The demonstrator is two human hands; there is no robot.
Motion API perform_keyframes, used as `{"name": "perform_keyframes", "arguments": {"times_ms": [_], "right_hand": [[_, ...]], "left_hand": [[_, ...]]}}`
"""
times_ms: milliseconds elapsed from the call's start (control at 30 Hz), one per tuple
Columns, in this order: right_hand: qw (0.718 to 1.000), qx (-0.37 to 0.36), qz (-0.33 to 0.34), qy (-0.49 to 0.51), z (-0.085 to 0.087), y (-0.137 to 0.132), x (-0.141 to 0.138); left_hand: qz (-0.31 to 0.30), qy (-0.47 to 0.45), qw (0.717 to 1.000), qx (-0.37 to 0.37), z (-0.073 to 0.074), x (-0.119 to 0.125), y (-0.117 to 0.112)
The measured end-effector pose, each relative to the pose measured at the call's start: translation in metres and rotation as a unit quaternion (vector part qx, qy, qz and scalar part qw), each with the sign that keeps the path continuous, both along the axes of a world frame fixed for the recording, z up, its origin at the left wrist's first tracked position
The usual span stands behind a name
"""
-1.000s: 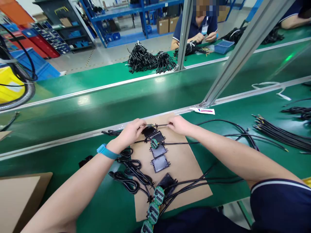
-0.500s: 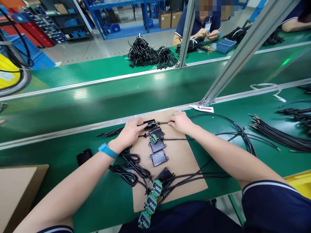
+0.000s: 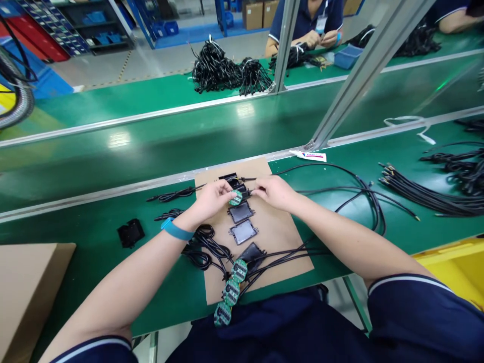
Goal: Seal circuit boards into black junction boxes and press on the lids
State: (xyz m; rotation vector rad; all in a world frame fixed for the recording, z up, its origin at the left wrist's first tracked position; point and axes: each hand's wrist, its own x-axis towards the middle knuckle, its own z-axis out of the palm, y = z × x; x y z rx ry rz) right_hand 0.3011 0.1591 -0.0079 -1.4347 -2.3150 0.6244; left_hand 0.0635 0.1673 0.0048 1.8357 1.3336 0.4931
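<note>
My left hand pinches a small round green circuit board by its edge, above a row of flat black plastic cases. Its wrist wears a blue band. Opposite, my right hand is closed on a black cable beside the second case, whose inside is partly covered by the board. The farthest case has a cable at each end. Nearer to me lie two shallow black cases and a tilted one. Three more round boards overlap at the cardboard's near edge.
A cardboard sheet lies under the cases on the green bench. Coiled cables and a loose black case are to the left. Cut cables lie right, a white tube behind. A person sits across.
Both hands have come nearer, from the farthest case to the second one. My left hand has taken hold of the round board. The camera view has shifted slightly.
</note>
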Motion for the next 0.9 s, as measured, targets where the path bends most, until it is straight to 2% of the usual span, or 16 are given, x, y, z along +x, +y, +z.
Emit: {"name": "perform_keyframes", "arguments": {"times_ms": [100, 167, 233, 300, 367, 433, 467, 533, 633, 733, 800, 900], "right_hand": [[0.994, 0.024, 0.009, -0.108, -0.001, 0.007, -0.005], [0.992, 0.016, 0.012, -0.128, -0.001, 0.006, -0.005], [0.993, 0.029, 0.004, -0.116, 0.002, -0.003, 0.001], [0.996, 0.048, -0.005, -0.081, 0.008, -0.022, 0.012], [0.999, 0.02, 0.035, -0.033, 0.014, -0.05, 0.027], [0.991, -0.057, 0.121, 0.004, 0.016, -0.081, 0.038], [0.983, -0.09, 0.16, 0.012, 0.015, -0.096, 0.041], [0.975, -0.111, 0.193, 0.01, 0.008, -0.12, 0.042], [0.981, -0.093, 0.169, -0.002, -0.005, -0.142, 0.034], [0.985, -0.118, 0.124, -0.011, -0.01, -0.147, 0.027], [0.986, -0.128, 0.111, -0.007, -0.006, -0.144, 0.032], [0.987, -0.127, 0.088, 0.035, 0.012, -0.131, 0.061]], "left_hand": [[0.058, 0.131, 0.99, 0.0, -0.001, 0.013, 0.008], [0.076, 0.187, 0.979, 0.034, -0.003, 0.016, 0.007], [0.081, 0.209, 0.968, 0.11, -0.002, 0.012, -0.004], [0.071, 0.204, 0.957, 0.193, 0.003, 0.002, -0.026], [-0.006, 0.162, 0.965, 0.207, 0.013, -0.009, -0.056], [-0.158, 0.097, 0.974, 0.132, 0.019, -0.02, -0.088], [-0.227, 0.073, 0.967, 0.091, 0.021, -0.024, -0.103], [-0.296, 0.056, 0.953, 0.042, 0.017, -0.029, -0.127], [-0.276, 0.065, 0.958, 0.036, 0.003, -0.027, -0.146], [-0.248, 0.061, 0.966, 0.05, -0.006, -0.024, -0.149], [-0.223, 0.037, 0.973, 0.053, -0.001, -0.026, -0.145], [-0.136, -0.002, 0.986, 0.094, 0.023, -0.039, -0.134]]}}
